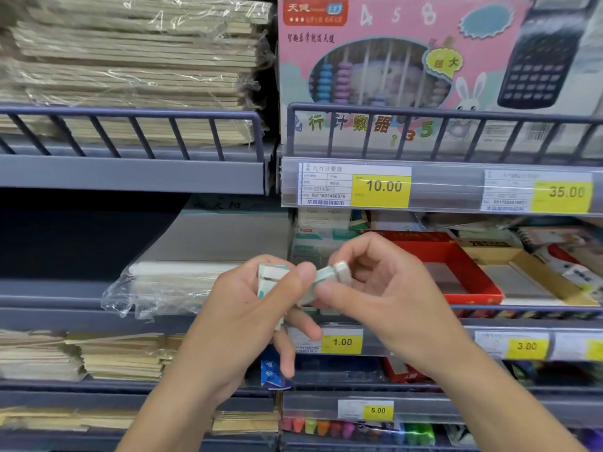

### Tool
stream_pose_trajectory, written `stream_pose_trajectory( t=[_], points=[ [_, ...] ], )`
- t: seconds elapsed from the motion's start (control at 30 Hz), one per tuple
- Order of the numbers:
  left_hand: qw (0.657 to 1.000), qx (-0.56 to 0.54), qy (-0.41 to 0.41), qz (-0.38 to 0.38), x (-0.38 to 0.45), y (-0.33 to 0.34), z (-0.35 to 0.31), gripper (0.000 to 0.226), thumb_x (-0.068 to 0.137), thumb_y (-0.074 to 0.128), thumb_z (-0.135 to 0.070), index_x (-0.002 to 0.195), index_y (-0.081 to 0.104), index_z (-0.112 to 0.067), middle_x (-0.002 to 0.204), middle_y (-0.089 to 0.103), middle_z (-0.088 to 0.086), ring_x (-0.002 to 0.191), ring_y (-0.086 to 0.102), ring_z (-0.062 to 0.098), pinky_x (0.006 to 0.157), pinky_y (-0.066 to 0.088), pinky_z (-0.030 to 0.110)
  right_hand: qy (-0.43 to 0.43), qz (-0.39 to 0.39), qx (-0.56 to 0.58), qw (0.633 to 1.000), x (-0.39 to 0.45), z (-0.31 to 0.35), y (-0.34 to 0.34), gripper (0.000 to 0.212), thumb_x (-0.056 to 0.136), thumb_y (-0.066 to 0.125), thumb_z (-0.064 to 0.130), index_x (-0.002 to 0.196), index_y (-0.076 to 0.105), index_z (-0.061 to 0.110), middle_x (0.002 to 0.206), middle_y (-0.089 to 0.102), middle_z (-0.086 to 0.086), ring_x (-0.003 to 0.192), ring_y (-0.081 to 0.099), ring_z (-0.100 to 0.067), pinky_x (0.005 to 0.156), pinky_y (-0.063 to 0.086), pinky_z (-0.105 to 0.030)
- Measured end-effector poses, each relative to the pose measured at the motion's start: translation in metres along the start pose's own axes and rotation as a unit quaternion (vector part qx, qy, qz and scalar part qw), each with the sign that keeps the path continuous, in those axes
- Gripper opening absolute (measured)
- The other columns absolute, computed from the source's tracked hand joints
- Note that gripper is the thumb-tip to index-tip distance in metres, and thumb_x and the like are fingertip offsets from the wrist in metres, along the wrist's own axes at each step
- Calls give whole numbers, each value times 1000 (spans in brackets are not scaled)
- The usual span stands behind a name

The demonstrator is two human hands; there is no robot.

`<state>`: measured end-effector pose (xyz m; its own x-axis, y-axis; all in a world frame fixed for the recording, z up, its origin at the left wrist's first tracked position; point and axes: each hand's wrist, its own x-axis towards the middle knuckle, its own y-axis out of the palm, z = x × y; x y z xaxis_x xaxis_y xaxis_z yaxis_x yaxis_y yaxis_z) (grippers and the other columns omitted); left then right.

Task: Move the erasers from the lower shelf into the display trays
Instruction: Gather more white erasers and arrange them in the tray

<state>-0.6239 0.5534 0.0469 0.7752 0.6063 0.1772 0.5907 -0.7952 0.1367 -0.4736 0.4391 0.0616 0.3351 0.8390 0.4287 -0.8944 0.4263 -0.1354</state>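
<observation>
Your left hand (251, 308) is curled shut around a small stack of white rectangular erasers in green-printed paper sleeves (270, 278), thumb pressed over the top of the stack and fingers wrapped beneath. Your right hand (381, 288) is pinching one more of these, a single white eraser with a green sleeve (329, 275), between thumb and forefinger; the other fingers are loosely bent and hold nothing that shows.

That single eraser lies with its long axis running from about eight o'clock to two o'clock, its bare white end pointing up and to the right, its lower end touching the left thumb tip. It seems you are peeling it off the stack (or squaring it up, it is hard to say which).

The relation that matters next: the shallow red cardboard display tray (470, 272) sits at about three o'clock from your right hand, just beside the knuckles and on the same shelf level, with a tan cardboard tray (535, 278) further out along that line. Your right hand is clearly the nearer one, and the eraser's free end already points roughly toward the red tray. The red tray looks nearly bare inside, so placing should be easy; the likelier risk is the stack in your left hand slipping while the right reaches away.
</observation>
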Motion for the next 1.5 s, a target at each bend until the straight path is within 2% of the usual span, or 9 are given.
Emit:
stream_pose_trajectory(
  t=[0.13, 0.23, 0.33, 0.47, 0.57, 0.67, 0.83, 1.07, 1.5],
  points=[
    [1000, 22, 12, -3, -1, -1, 2, 35, 77, 79, -55, 81, 74, -20, 75, 75, 17, 40, 56, 21, 34, 39, 21, 35, 22, 26, 999, -1, -3, -8, 33, 79, 83, 14, 105, 63, 14, 92, 68, -1, 81, 66, -17, 71, 57, -31],
    [999, 39, 10, -21, -1, 0, 4, 40, 78, 76, -58, 76, 71, -19, 60, 67, 12, 29, 36, 18, 36, 30, 16, -66, 42, -130, 988, -4, -2, -15, 34, 82, 80, 24, 114, 69, 27, 109, 63, 5, 96, 64, -24, 80, 55, -38],
    [999, 29, -9, -29, 0, -2, 5, 40, 75, 77, -60, 81, 72, -20, 59, 61, 9, 35, 34, 14, 36, 27, 16, -171, 61, -264, 947, -5, -4, -21, 29, 87, 78, 23, 116, 72, 22, 108, 63, 9, 93, 62, -22, 75, 50, -31],
    [999, 22, -13, -26, 0, 0, 7, 41, 75, 76, -63, 84, 68, -24, 58, 45, 1, 45, 27, 14, 39, 23, 18, -205, 54, -303, 929, 0, -6, -26, 28, 87, 78, 19, 115, 74, 16, 105, 66, 7, 97, 64, -15, 79, 46, -21],
    [999, 2, -10, -30, -1, -3, 5, 28, 84, 75, -56, 85, 66, -30, 63, 42, -1, 50, 27, 13, 39, 23, 19, -162, 12, -332, 929, 8, -3, -35, 22, 88, 74, 34, 109, 75, 31, 101, 70, 19, 96, 64, -1, 79, 41, -7],
    [999, -40, -16, -32, -3, -9, 5, 9, 85, 66, -36, 89, 64, -28, 69, 48, 1, 52, 32, 12, 38, 24, 20, -29, -30, -405, 914, 26, -6, -46, 21, 85, 67, 54, 104, 71, 48, 80, 67, 32, 78, 61, 10, 68, 38, -1],
    [998, -44, 5, -38, -5, -14, 7, 30, 83, 57, -22, 113, 60, -20, 76, 60, 4, 55, 48, 14, 40, 36, 24, 68, 27, -493, 867, 73, -23, -47, 23, 94, 64, 40, 116, 67, 38, 81, 47, 34, 83, 49, 0, 67, 32, -14],
    [999, -18, 32, -39, -5, -27, 12, 19, 94, 64, -31, 108, 72, -24, 96, 72, 10, 75, 68, 26, 62, 58, 31, 72, 81, -574, 812, 106, -44, -25, 26, 95, 61, 34, 120, 64, 28, 117, 65, 7, 105, 60, -18, 78, 36, -21],
    [999, 8, 44, -25, -6, -32, 9, 19, 91, 71, -43, 101, 74, -28, 109, 78, 11, 80, 75, 33, 67, 61, 32, 67, 106, -561, 818, 114, -55, -17, 21, 94, 63, 28, 112, 72, 25, 115, 65, 0, 108, 60, -21, 78, 38, -23]
  ],
)
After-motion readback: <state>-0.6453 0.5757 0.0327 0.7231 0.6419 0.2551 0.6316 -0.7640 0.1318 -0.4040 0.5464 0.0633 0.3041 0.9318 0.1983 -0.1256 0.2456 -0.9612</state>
